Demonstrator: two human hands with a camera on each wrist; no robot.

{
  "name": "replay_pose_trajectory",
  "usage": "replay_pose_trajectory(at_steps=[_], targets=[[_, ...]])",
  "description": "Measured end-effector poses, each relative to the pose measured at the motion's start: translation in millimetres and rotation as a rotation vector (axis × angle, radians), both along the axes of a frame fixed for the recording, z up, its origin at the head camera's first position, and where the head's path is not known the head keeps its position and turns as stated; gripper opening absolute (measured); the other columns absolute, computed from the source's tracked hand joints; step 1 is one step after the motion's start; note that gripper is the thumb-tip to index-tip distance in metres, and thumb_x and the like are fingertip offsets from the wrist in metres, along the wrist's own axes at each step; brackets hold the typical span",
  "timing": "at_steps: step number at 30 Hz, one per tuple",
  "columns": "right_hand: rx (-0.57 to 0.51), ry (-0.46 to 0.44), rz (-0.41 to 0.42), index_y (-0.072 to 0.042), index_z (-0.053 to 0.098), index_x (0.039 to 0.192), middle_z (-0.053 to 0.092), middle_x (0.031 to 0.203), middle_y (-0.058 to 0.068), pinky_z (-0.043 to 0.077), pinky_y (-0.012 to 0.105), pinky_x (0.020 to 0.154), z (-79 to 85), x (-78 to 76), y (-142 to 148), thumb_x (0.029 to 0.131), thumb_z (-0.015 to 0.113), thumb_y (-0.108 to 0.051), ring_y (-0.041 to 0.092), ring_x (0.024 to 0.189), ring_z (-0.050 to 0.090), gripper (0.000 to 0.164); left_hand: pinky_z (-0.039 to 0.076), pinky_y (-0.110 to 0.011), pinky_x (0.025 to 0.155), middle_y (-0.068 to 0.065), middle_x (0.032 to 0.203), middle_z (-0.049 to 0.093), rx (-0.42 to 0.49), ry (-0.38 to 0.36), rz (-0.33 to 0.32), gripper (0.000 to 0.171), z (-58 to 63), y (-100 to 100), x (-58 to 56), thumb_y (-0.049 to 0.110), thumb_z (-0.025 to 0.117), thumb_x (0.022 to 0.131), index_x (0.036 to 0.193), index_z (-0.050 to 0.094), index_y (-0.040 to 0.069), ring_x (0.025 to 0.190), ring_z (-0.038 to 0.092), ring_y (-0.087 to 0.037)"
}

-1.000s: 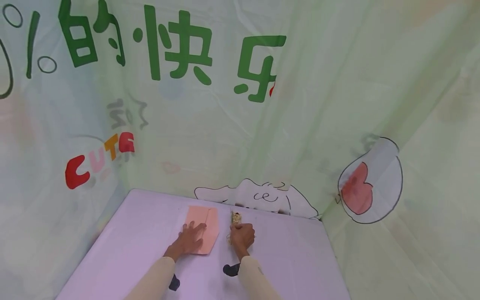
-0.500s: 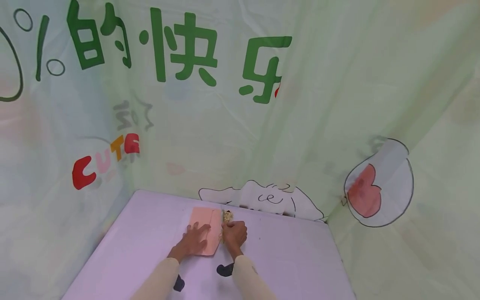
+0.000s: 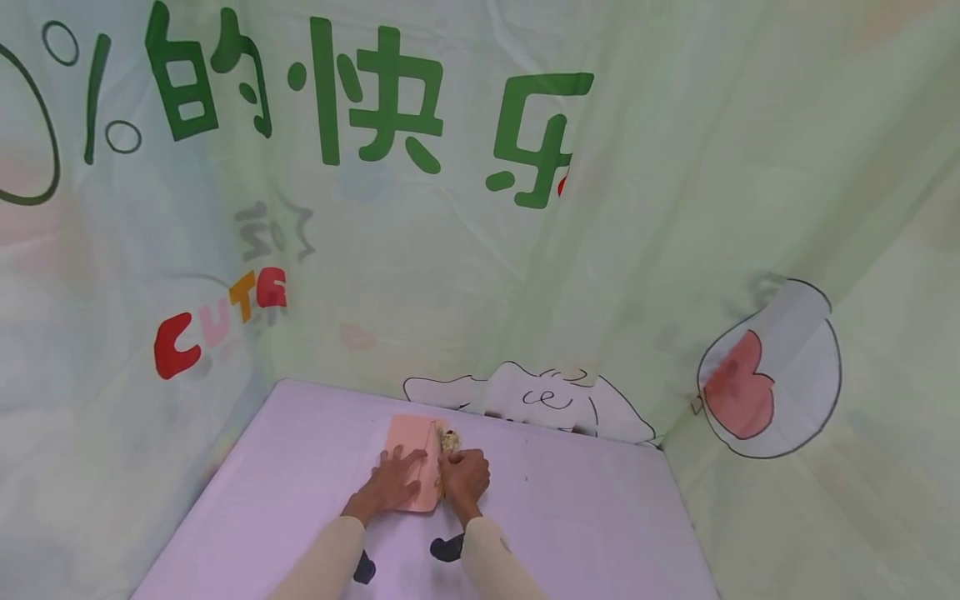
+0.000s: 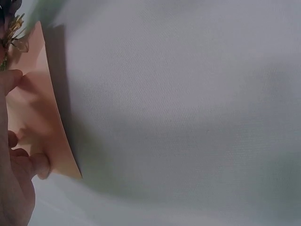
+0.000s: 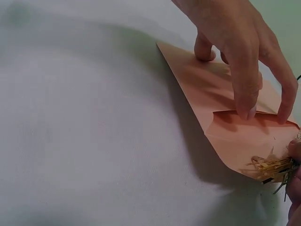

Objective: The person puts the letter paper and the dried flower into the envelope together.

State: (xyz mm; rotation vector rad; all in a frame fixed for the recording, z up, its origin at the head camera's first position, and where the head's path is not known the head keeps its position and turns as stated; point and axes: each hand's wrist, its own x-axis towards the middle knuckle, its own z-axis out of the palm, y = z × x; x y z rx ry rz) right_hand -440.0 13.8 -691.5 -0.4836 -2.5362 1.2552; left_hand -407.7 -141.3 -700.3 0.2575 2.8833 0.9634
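A salmon-pink paper envelope [image 3: 405, 429] lies on the table with its flap side toward the right hand. My left hand [image 3: 392, 483] rests on it with fingers spread, and in the right wrist view its fingertips [image 5: 247, 110] touch the edge of the envelope's mouth, which gapes a little. My right hand [image 3: 467, 475] grips a small bunch of dried flowers [image 3: 450, 442] close along the envelope's right side. In the right wrist view the cut stems [image 5: 270, 165] overlap the opened flap [image 5: 235, 155]. The fingers hide the middle of the bunch.
The lilac tabletop [image 3: 585, 508] meets a pale printed cloth wall [image 3: 420, 275] at the back, with more cloth at left and right. A dark curved piece [image 3: 447, 548] shows beside the right sleeve, and another dark piece [image 3: 364, 568] beside the left.
My right hand has moved left with the dried flowers, from apart on the table up to the envelope's flap side. The left hand stays on the envelope. The head view has shifted slightly.
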Motion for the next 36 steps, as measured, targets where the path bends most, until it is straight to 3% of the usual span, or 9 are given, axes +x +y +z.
replay_pose_trajectory(at_steps=[7, 10, 15, 17, 21, 28, 31, 36], targets=[[0.078, 0.013, 0.035, -0.006, 0.074, 0.079, 0.070, 0.072, 0.006, 0.055, 0.044, 0.073, -16.5, -2.0, -5, 0.085, 0.092, -0.015, 0.021, 0.069, 0.063, 0.021, 0.039, -0.088, 0.108, -0.037, 0.164, 0.043, 0.017, 0.036, -0.004, 0.051, 2.4, 0, 1.5, 0.020, 0.071, 0.104, 0.153, 0.056, 0.017, 0.144, 0.043, -0.065], [0.114, 0.022, 0.048, -0.005, 0.071, 0.080, 0.067, 0.073, 0.007, 0.053, 0.044, 0.072, -23.3, -0.8, -7, 0.085, 0.092, -0.014, 0.022, 0.070, 0.061, 0.023, 0.043, -0.089, 0.099, -0.038, 0.161, 0.046, 0.014, 0.094, -0.021, 0.051, -12.1, 0, -3.2, 0.023, 0.067, 0.106, 0.155, 0.053, 0.022, 0.137, 0.046, -0.065], [0.139, 0.074, 0.071, -0.005, 0.071, 0.075, 0.067, 0.069, 0.007, 0.051, 0.044, 0.066, -27.5, 0.0, -13, 0.082, 0.094, -0.013, 0.024, 0.065, 0.061, 0.025, 0.039, -0.090, 0.103, -0.039, 0.163, 0.043, 0.026, 0.089, -0.022, 0.054, -16.7, -2, -3.9, 0.026, 0.063, 0.106, 0.159, 0.051, 0.023, 0.138, 0.044, -0.066], [0.138, 0.098, 0.093, -0.005, 0.071, 0.072, 0.067, 0.067, 0.007, 0.051, 0.043, 0.064, -29.2, -0.2, -17, 0.082, 0.093, -0.012, 0.024, 0.064, 0.061, 0.026, 0.036, -0.091, 0.107, -0.040, 0.163, 0.042, 0.034, 0.062, -0.013, 0.055, -8.1, -2, -0.9, 0.022, 0.063, 0.105, 0.159, 0.051, 0.019, 0.141, 0.041, -0.067], [0.126, 0.143, 0.131, -0.005, 0.069, 0.069, 0.063, 0.064, 0.004, 0.049, 0.046, 0.059, -33.2, -0.3, -24, 0.080, 0.092, -0.009, 0.021, 0.061, 0.057, 0.027, 0.039, -0.090, 0.104, -0.040, 0.161, 0.044, 0.028, 0.074, -0.025, 0.054, -12.2, -6, -4.5, 0.022, 0.064, 0.105, 0.157, 0.052, 0.017, 0.139, 0.044, -0.066], [0.037, 0.137, 0.258, 0.001, 0.080, 0.077, 0.072, 0.066, 0.008, 0.053, 0.033, 0.053, -32.8, -0.5, -29, 0.087, 0.083, -0.003, 0.016, 0.058, 0.061, 0.011, 0.038, -0.092, 0.100, -0.039, 0.163, 0.042, 0.042, 0.113, -0.042, 0.053, -31.1, -10, -12.8, 0.035, 0.061, 0.109, 0.160, 0.047, 0.031, 0.141, 0.040, -0.066], [0.006, 0.137, 0.297, 0.001, 0.084, 0.083, 0.075, 0.072, 0.008, 0.054, 0.032, 0.054, -38.8, -4.3, -29, 0.087, 0.081, -0.004, 0.016, 0.061, 0.063, 0.007, 0.037, -0.092, 0.102, -0.040, 0.163, 0.041, 0.058, 0.099, -0.042, 0.053, -26.5, -10, -11.4, 0.028, 0.063, 0.107, 0.158, 0.048, 0.028, 0.141, 0.040, -0.066], [0.016, 0.185, 0.351, -0.004, 0.084, 0.083, 0.074, 0.072, 0.005, 0.052, 0.030, 0.053, -74.9, -24.7, -23, 0.089, 0.082, -0.010, 0.016, 0.062, 0.063, 0.009, 0.032, -0.093, 0.107, -0.038, 0.166, 0.042, 0.034, 0.063, -0.046, 0.055, -8.6, -8, -3.5, 0.027, 0.059, 0.108, 0.160, 0.046, 0.018, 0.149, 0.036, -0.069]])
